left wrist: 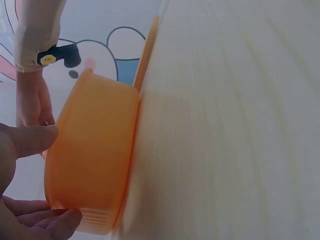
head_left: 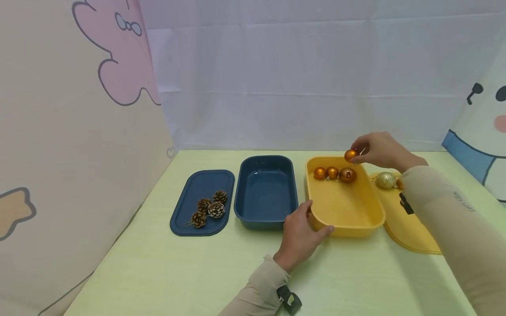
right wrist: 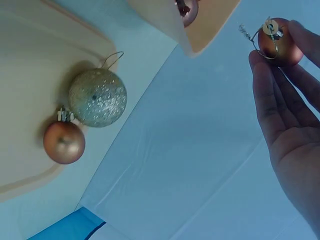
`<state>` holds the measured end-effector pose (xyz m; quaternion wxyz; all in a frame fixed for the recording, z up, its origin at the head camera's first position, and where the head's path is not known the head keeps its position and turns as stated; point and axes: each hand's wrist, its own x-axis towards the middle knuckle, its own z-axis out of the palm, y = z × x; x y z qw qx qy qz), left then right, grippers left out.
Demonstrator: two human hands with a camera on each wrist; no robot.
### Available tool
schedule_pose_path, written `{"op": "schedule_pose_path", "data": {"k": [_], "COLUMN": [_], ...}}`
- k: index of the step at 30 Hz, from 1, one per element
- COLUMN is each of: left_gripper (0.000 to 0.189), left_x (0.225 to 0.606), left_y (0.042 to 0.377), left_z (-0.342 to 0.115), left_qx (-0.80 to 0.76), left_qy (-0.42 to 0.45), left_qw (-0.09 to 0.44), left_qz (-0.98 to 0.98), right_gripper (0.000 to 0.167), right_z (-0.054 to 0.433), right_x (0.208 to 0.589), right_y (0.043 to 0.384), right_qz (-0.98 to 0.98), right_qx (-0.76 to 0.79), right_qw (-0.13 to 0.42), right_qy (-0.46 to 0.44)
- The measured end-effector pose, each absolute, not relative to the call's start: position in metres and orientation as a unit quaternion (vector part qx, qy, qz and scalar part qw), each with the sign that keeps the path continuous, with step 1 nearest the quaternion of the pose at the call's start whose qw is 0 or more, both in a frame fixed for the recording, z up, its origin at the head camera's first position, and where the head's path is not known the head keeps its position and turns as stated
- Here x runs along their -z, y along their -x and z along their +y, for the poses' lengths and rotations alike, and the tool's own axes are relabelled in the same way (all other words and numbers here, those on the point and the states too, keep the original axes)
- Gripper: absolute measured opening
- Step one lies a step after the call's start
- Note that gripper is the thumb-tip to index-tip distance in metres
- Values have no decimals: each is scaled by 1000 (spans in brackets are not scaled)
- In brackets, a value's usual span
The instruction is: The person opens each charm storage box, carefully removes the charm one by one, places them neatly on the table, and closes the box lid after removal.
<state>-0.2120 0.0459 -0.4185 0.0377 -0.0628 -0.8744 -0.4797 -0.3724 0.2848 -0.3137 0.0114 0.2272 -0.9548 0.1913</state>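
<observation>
My right hand (head_left: 377, 149) pinches a small orange Christmas ball (head_left: 350, 155) above the far right corner of the yellow bin (head_left: 344, 215). In the right wrist view a wire loop hangs from that ball (right wrist: 281, 44). Three orange-brown balls (head_left: 332, 172) lie inside the bin at its far end. My left hand (head_left: 299, 235) grips the bin's near left corner, thumb at the front and fingers along the side. On the yellow lid (head_left: 411, 230) to the right lie a glittery pale gold ball (right wrist: 98, 97) and a smaller orange ball (right wrist: 64, 142), partly hidden by my sleeve in the head view.
Left of the yellow bin stands a dark blue bin (head_left: 266, 195) with nothing in it. Farther left, a dark blue lid (head_left: 189, 193) lies flat with several pinecones (head_left: 216, 210) on it. The pale green table (head_left: 158, 272) meets cloth-covered walls at the back and sides.
</observation>
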Motion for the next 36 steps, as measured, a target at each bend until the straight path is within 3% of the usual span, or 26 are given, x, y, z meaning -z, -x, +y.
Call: {"op": "schedule_pose_path", "data": {"k": [14,36], "left_gripper": [77,75], "left_x": [418,415], "left_y": [211,209], "left_z": [43,51], "left_qx": [478,475], "left_qy": [58,68], "left_qw": [43,38], "left_qz": [-875,-876], "right_gripper": [44,52], "right_z": [338,430], "right_x": [321,375], "right_y": [367,343], "right_qz": [-970,-981], "right_qx": [-173,-154], "right_qw": [17,-55], "right_qy": [-170,-105]}}
